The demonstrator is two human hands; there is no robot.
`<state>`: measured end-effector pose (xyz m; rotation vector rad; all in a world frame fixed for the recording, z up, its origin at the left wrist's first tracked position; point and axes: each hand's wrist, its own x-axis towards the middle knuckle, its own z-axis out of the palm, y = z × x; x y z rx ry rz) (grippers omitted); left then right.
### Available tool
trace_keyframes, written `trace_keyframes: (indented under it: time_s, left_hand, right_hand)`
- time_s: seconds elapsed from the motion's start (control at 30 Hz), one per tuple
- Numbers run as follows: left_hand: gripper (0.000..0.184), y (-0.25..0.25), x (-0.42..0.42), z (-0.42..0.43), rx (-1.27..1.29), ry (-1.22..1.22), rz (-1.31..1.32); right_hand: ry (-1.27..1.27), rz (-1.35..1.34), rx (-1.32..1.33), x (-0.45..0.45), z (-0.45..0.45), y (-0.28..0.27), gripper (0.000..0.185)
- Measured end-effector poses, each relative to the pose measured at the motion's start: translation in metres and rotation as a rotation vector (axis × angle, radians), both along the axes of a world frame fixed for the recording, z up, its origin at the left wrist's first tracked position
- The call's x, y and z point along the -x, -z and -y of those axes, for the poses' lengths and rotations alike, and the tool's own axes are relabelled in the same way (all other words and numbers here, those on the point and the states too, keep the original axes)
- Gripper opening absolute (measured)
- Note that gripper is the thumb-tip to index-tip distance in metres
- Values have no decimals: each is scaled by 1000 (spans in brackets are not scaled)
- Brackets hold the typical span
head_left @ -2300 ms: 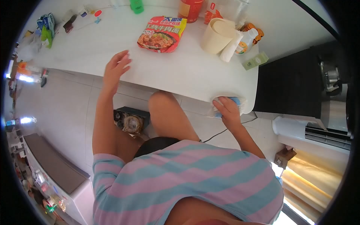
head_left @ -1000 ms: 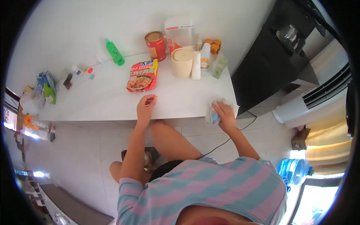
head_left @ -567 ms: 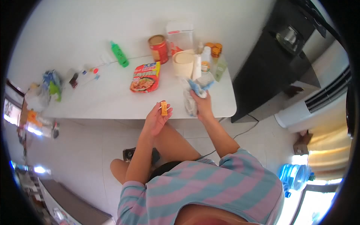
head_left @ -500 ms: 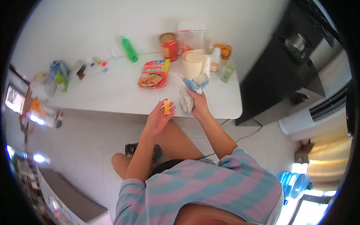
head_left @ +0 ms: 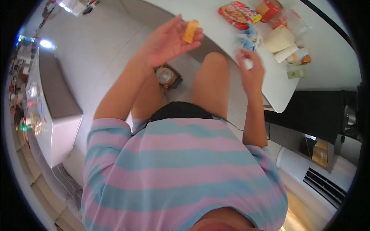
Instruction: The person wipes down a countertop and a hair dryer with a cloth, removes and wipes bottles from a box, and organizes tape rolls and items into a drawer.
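Note:
My left hand (head_left: 169, 42) is palm up, left of the table, with a small orange packet (head_left: 190, 32) resting against its fingers. Over the table's front edge is my right hand (head_left: 251, 69), its fingers curled and smeared by motion. A crumpled blue-and-white knitted cloth (head_left: 249, 36) sits just beyond those fingertips; whether they still grip it is unclear. White shows in the gap between thumb and fingers. Behind the cloth lies a red instant noodle packet (head_left: 239, 14).
A cream container (head_left: 279, 38), a red can (head_left: 268, 9) and a green box (head_left: 297, 74) stand on the white table (head_left: 275, 90). Below, a dark object with a round clear top (head_left: 167, 76) is on the floor between my legs. A dark cabinet (head_left: 320, 111) adjoins the table.
The head view has swung, shifting the table to the upper right. My left hand has come nearer the camera with the orange packet. The cloth, earlier in my right hand, now appears past its fingertips.

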<state>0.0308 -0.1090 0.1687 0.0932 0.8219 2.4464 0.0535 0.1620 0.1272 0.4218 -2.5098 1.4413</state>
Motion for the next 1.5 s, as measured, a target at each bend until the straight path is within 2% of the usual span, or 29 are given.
trace_keyframes:
  time_s: [0.03, 0.1, 0.17, 0.27, 0.3, 0.4, 0.43, 0.53, 0.57, 0.67, 0.77, 0.87, 0.9, 0.93, 1.0, 1.03, 1.13, 1.17, 1.2, 1.23, 1.3, 1.33, 1.4, 1.5]
  left_hand:
    - [46, -5, -7, 18, 50, -21, -28]
    - [42, -20, -29, 46, 99, -78, -69]
    - [37, -28, -54, 73, 127, -148, -78]
    - [30, -30, -103, 99, 96, -295, 5]
    - [28, -26, -116, 105, 105, -322, 18]
    - [20, -7, -149, 111, 124, -357, 57]
    - [19, -2, -159, 111, 226, -400, 67]
    - [15, 8, -185, 108, 525, -542, 141]
    - [15, 13, -193, 110, 647, -539, 131]
    - [17, 31, -220, 111, 1047, -465, 131]
    - [27, 51, -240, 108, 1267, -263, 151]
    - [31, 79, -250, 110, 1273, -135, 199]
    - [32, 78, -249, 105, 1225, -90, 223]
    - [31, 71, -247, 104, 1184, 35, 234]
    - [30, 91, -253, 101, 1085, 88, 123]
    - [23, 93, -254, 100, 1131, 85, 105]
    - [23, 71, -258, 104, 1297, 209, 94]
    - [26, 80, -264, 118, 1331, 224, 133]
    - [23, 87, -269, 129, 1306, 172, 138]
    - [23, 80, -268, 128, 1402, 210, 156]
    - [31, 73, -271, 124, 1534, 244, 167]
    - [37, 72, -275, 126, 1494, 255, 195]
    - [45, 86, -283, 134, 1611, 289, -34]
    - [40, 75, -264, 110, 1731, 307, -323]
  right_hand:
    - [-205, 172, 131, -21, 18, 1, 37]
    - [-608, 450, -109, -60, 54, 9, 34]
    - [-875, 352, -240, -79, 81, 58, 40]
    - [-914, 637, -249, -77, 96, 49, 48]
    - [-972, 635, -336, -74, 98, 47, 57]
    - [-1156, 660, -387, -74, 107, 34, 64]
    - [-1262, 774, -383, -71, 110, 30, 73]
    - [-1490, 814, -267, -63, 114, 49, 75]
    - [-1497, 799, -287, -61, 112, 53, 84]
    - [-1405, 793, -29, -67, 105, 66, 66]
    - [-757, 594, -227, -71, 81, 78, 38]
    - [-827, 55, -727, -77, 50, 115, 26]
    - [-829, 236, -772, -78, 52, 108, 28]
    - [-845, 336, -658, -78, 53, 105, 27]
    - [-892, 506, -417, -77, 56, 104, 27]
    - [-920, 615, -314, -75, 57, 106, 27]
    - [-819, 957, -114, -79, 58, 104, 29]
    - [-778, 893, -98, -81, 60, 103, 28]
    - [-745, 829, -83, -81, 62, 102, 28]
    - [-719, 765, -69, -80, 65, 102, 27]
    - [-677, 872, 92, -76, 72, 102, 26]
    - [-646, 925, 171, -74, 79, 96, 25]
    - [-642, 921, 236, -72, 91, 76, 23]
    - [-598, 957, 302, -71, 100, 51, 22]
